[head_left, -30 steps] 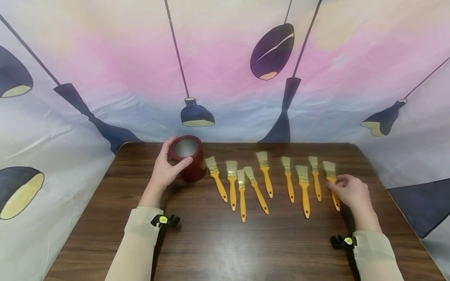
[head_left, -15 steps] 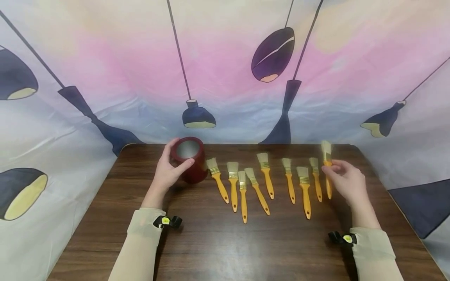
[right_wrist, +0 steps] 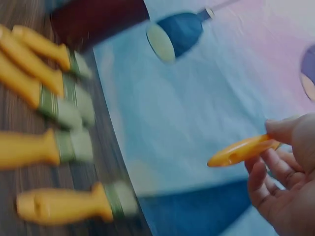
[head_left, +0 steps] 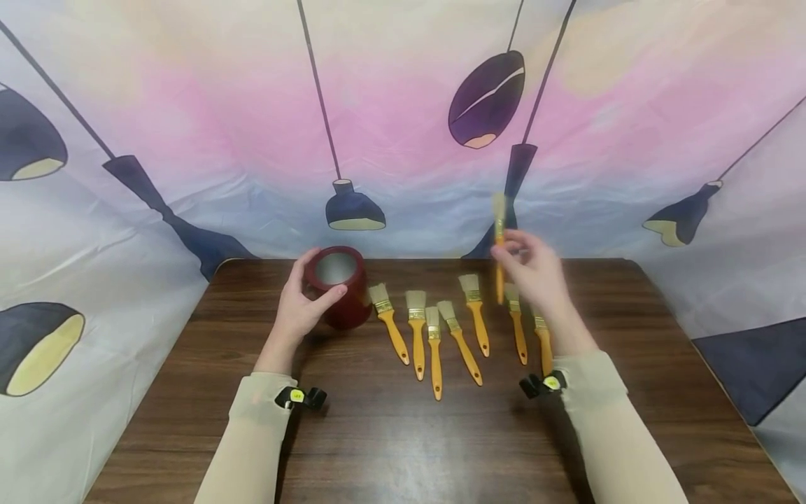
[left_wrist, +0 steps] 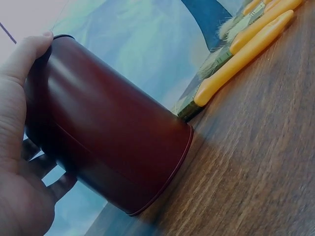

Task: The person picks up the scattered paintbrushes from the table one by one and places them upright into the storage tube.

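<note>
A dark red cylindrical can (head_left: 349, 304), its top uncovered and its inside silvery, stands at the table's back left. My left hand (head_left: 301, 302) grips it round the side, thumb near the rim; the left wrist view shows the can (left_wrist: 108, 128) with its base on the table. Raised above the table, my right hand (head_left: 535, 269) pinches a paintbrush (head_left: 500, 241) by its yellow handle, bristles up. In the right wrist view the handle end (right_wrist: 241, 151) pokes out from between thumb and fingers; the bristles are hidden there.
Several yellow-handled paintbrushes, such as one (head_left: 417, 336) in the middle, lie in a row right of the can, bristles toward the back. My right forearm hides part of the row's right end. A printed cloth (head_left: 415, 140) hangs behind the wooden table (head_left: 403, 448).
My right hand has picked up the rightmost paintbrush, lifted it upright and carried it left over the row. My left hand stays on the can.
</note>
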`<state>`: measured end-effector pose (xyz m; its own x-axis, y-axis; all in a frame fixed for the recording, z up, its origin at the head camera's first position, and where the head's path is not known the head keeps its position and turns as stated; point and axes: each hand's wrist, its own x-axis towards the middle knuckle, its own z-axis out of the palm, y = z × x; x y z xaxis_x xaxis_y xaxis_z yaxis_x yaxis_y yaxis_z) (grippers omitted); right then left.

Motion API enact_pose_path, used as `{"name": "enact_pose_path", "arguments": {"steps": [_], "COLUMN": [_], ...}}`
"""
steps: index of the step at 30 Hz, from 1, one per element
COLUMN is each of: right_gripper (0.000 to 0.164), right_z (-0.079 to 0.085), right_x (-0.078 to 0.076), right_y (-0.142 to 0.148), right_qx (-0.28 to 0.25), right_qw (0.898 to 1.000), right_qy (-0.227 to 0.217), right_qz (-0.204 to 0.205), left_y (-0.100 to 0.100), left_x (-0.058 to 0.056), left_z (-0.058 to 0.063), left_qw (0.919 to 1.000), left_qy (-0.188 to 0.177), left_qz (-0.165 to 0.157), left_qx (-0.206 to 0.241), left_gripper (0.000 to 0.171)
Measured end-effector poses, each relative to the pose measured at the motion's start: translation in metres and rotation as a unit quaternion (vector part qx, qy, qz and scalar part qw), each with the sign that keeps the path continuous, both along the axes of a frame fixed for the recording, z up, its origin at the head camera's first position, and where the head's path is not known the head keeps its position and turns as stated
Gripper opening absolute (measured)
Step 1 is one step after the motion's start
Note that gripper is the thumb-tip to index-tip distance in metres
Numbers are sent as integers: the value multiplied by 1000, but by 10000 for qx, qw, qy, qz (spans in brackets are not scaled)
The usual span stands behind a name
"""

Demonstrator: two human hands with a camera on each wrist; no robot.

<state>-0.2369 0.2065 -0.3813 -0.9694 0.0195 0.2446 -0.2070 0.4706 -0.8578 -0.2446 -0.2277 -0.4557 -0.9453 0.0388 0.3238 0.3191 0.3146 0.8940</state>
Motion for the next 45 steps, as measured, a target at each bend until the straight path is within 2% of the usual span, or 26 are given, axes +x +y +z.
{"name": "enact_pose_path", "arguments": {"steps": [4, 9, 15, 19, 21, 25, 27, 31, 35, 41, 45], "right_gripper": [53, 49, 37, 33, 32, 30, 29, 30, 27, 30, 29], "right_z": [9, 16, 21, 23, 25, 25, 22, 14, 7, -1, -3], "right_x": [-18, -35, -39, -39, -40, -43, -44, -47, -47, -45, -45], "right_y": [-40, -87, -145, -178, -191, -209, -214, -219, -219, -220, -223], "right_qx": [-557, -1313, -1766, -1885, -1805, -1408, -1121, -203, 486, 949, 1198], "right_qw": [9972, 9874, 9728, 9650, 9654, 9728, 9773, 9832, 9817, 9765, 9733], "right_qy": [234, 400, 911, 1102, 1123, 1019, 890, 816, 735, 522, 649], "right_qz": [434, 792, 1189, 1451, 1514, 1531, 1564, 1620, 1686, 1863, 1846], "left_y": [1, 3, 2, 0, 1, 1, 1, 0, 0, -1, -1], "left_x": [0, 1, 1, 1, 1, 1, 1, 0, 0, 2, 2], "left_z": [0, 1, 1, 2, 2, 3, 3, 3, 3, 3, 2], "left_qw": [10000, 10000, 9999, 9999, 9999, 9999, 10000, 10000, 9999, 10000, 10000], "left_qy": [-9, -19, -28, -104, -129, -108, -82, -29, 15, 10, -10], "left_qz": [25, 60, 95, 66, 46, 36, 40, 50, 27, -10, -28], "left_qx": [22, 16, -40, -59, -53, -27, -26, -60, -100, -56, -45], "left_gripper": [90, 89, 89, 89, 90, 91, 92, 94, 92, 89, 89]}}
